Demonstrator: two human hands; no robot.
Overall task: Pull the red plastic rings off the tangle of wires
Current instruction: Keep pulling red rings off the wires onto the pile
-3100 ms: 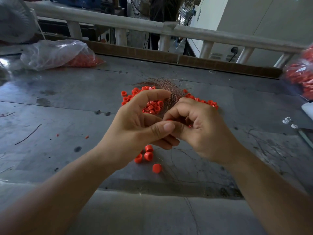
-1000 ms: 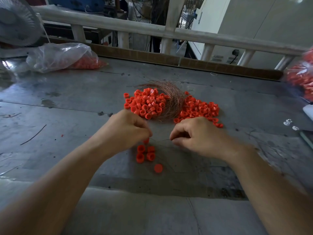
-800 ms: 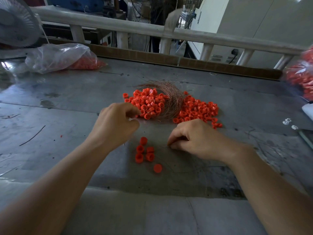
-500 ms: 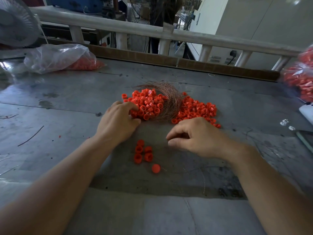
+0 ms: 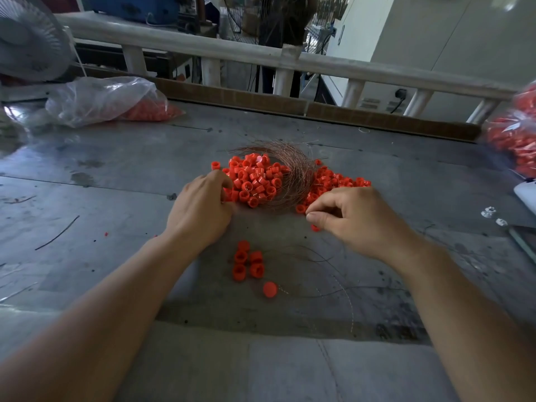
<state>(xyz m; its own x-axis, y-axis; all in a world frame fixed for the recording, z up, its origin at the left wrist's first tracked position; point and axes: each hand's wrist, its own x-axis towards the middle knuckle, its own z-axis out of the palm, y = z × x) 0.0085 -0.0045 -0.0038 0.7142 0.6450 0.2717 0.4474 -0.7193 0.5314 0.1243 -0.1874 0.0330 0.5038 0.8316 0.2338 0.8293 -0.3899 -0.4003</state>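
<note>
A tangle of thin copper wires (image 5: 295, 175) lies mid-table with red plastic rings (image 5: 255, 181) heaped on its left part and more red rings (image 5: 333, 181) spread to its right. My left hand (image 5: 203, 210) sits at the left edge of the heap, its fingertips curled in among the rings there. My right hand (image 5: 356, 219) is at the near edge of the right spread, fingers loosely curled, thumb near the forefinger, with nothing visible between them. Several loose rings (image 5: 246, 262) and a red cap (image 5: 270, 289) lie between my forearms.
Stray thin wires (image 5: 319, 256) trail over the grey metal table (image 5: 116, 184) near my right wrist. A clear bag of red rings (image 5: 107, 101) lies back left, another bag (image 5: 513, 137) at the right edge. A fan (image 5: 26, 39) and a railing (image 5: 319, 62) stand behind.
My hands separated and lowered to the table. The left hand dropped a ring by the loose group, then reached forward to the heap. The right hand moved slightly forward toward the right spread.
</note>
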